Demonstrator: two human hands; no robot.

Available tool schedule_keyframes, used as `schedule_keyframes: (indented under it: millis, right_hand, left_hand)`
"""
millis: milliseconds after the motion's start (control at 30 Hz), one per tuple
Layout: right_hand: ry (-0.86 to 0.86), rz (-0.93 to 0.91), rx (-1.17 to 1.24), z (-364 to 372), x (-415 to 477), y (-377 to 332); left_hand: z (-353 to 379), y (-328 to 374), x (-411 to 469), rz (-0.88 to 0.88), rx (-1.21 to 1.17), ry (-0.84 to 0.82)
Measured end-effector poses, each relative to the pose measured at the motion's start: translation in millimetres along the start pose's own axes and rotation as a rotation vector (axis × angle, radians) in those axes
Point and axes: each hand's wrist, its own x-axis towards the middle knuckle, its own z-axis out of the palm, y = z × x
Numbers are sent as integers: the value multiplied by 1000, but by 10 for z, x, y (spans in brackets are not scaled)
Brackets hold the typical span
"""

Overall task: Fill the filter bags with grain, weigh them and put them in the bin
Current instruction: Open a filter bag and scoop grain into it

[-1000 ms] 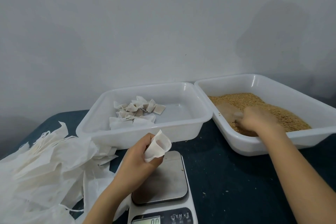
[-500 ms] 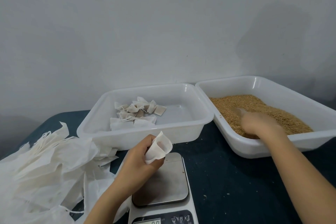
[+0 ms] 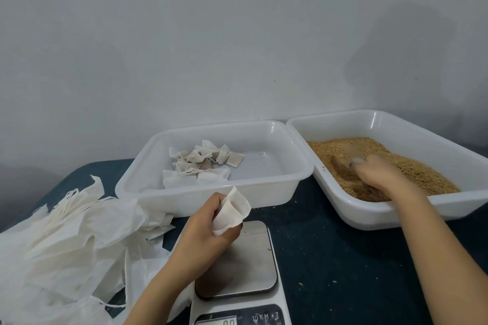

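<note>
Left hand (image 3: pixel 203 229) is pinching an open filter bag (image 3: pixel 232 210) just over the scale (image 3: pixel 245 266). Right hand (image 3: pixel 380 174) is dug into the grain (image 3: pixel 422 174), can't tell what it's gripping.

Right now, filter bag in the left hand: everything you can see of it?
The filter bag is small, white, of thin papery-looking fabric. The left hand grips its lower part; its mouth gapes open, tilted up and right. It looks empty. It hangs over the far edge of the scale plate, seemingly clear.
</note>
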Motion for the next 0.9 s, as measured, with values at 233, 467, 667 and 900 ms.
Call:
schedule_keyframes:
  millis: [233,467,667,900]
  right_hand:
    - [71,-3,-42,-45,-69,-26]
    - [251,-210,-35,-94,-171,-75]
    - [224,-564,20,-213,-458,-285]
    - [-57,-870,54,-256,-753,-617]
  left_hand:
    - [1,37,-10,-50,-22,12]
    - [-13,48,-4,-81,-31,2]
    - [-31,46,5,-98,-82,-12]
    - [-89,50,7,-110,-123,-3]
